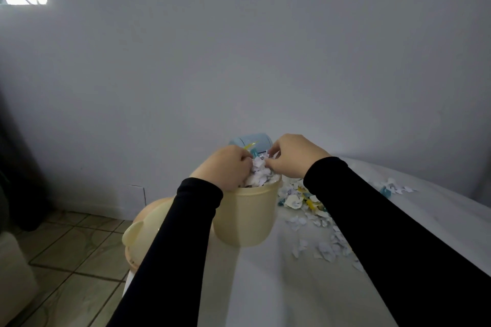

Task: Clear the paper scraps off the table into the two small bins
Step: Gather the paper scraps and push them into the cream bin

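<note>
A cream bin (245, 216) stands on the white table (279, 289), heaped above its rim with white paper scraps (259, 174). My left hand (225, 167) and my right hand (292, 155) are both over the bin's mouth, fingers curled into the heap and gripping scraps. Behind my hands a light blue bin (251, 142) shows only its top. More loose scraps (316, 220), white with some yellow and teal pieces, lie on the table to the right of the cream bin, partly under my right sleeve.
A cream lid with small ears (143, 231) lies at the table's left edge, partly under my left sleeve. A smaller patch of scraps (396, 190) sits far right. Tiled floor (71, 255) lies to the left, and a grey wall stands close behind the table.
</note>
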